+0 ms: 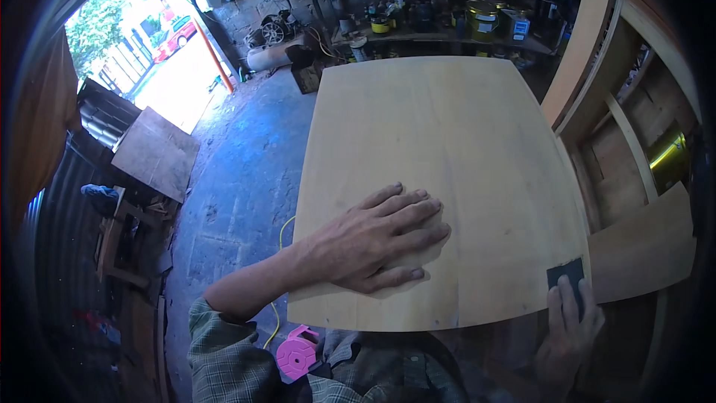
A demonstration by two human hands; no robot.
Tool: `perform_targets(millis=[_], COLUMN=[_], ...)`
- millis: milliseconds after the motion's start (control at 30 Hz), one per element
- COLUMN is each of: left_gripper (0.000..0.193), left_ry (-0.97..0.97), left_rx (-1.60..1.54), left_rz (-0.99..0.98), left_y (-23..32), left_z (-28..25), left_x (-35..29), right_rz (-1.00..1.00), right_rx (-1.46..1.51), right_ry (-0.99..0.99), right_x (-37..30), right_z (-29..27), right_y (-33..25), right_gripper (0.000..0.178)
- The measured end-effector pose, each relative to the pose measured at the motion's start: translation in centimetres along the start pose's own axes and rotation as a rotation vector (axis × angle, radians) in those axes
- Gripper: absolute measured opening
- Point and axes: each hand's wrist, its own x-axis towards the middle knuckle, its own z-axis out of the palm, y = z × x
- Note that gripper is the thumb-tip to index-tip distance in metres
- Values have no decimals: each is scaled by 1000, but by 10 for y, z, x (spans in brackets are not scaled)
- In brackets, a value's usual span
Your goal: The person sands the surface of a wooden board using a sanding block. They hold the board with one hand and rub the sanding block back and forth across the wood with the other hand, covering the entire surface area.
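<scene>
A large pale wooden panel (418, 119) lies flat in front of me, reaching from my waist to the shelves. My left hand (388, 235) rests palm down on its near middle, fingers spread and holding nothing. At the panel's near right corner, my right hand (570, 321) presses a dark piece of sandpaper (564, 272) against the surface by the edge. The fingers lie over the sandpaper; the thumb is hidden, and the lower part of that hand is in shadow.
A wooden frame (626, 134) and a thin curved board (645, 250) stand close on the right. Cluttered shelves (447, 33) with cans line the back. A pink reel-like object (297, 354) and yellow cord (276, 321) are low left. A board (158, 151) leans near the open doorway.
</scene>
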Motion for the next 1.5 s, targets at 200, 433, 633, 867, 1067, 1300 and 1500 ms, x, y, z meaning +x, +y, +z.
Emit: perform_targets(millis=[200, 433, 633, 867, 1067, 1300, 1500], left_gripper=[52, 53, 53, 52, 52, 52, 53], left_ry=[-24, -57, -55, -67, -50, -53, -43], left_rx=[-11, -10, -17, -2, 13, -7, 5], left_rz=[8, -6, -55, -17, -6, -6, -34], left_y=[-3, 2, -4, 1, -2, 2, -6], left_z=[-2, 3, 1, 2, -3, 0, -3], left_x=[10, 18, -6, 6, 6, -2, 9], right_rz=[-27, -10, -192, -28, -37, -57, 0], right_rx=[10, -53, 36, 46, 9, 89, 75], right_ry=[-4, 30, 33, 31, 50, 30, 30], right_x=[15, 24, 7, 17, 28, -7, 31], right_z=[2, 2, -6, 3, 0, -4, 10], right_y=[8, 6, -10, -10, -18, -28, -21], right_gripper=[35, 35, 39, 34, 30, 30, 38])
